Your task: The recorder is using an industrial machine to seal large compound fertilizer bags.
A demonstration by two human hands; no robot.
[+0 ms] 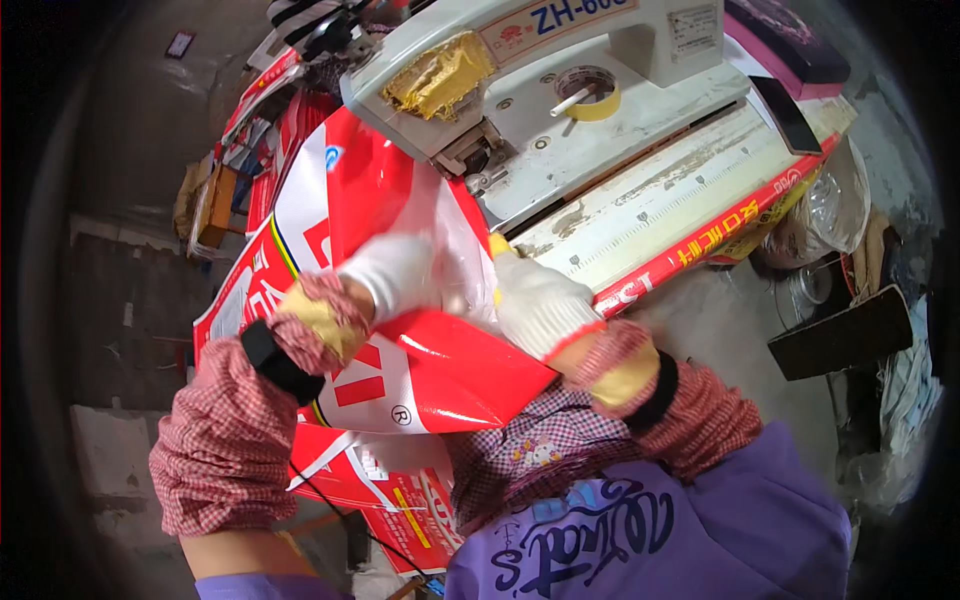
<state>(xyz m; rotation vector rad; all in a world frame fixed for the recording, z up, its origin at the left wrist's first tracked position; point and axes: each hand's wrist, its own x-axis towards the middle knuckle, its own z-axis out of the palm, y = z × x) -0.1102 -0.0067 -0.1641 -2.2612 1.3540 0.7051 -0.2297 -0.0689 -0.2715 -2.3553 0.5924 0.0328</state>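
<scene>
Beside the machine: one red-and-white sheet (450,370), glossy, its upper part reaching the needle end, its lower part in front of the person's lap.
Left hand (395,272): one, white-gloved, blurred, over the sheet; how far open, and whether it grips, I cannot tell.
Right hand (540,300): one, white-gloved with yellow fingertips, at the sheet's right edge near the table (640,205); opening and grip cannot be told.
Sleeves: two, red checked, each with one black band (280,360).
Machine (610,145): one, pale grey, bearing one yellow sponge (440,75) and one tape roll (602,110) with one white stick (573,101) in it.
Table's far end: one phone (786,115), one purple box (785,45) beyond.
</scene>
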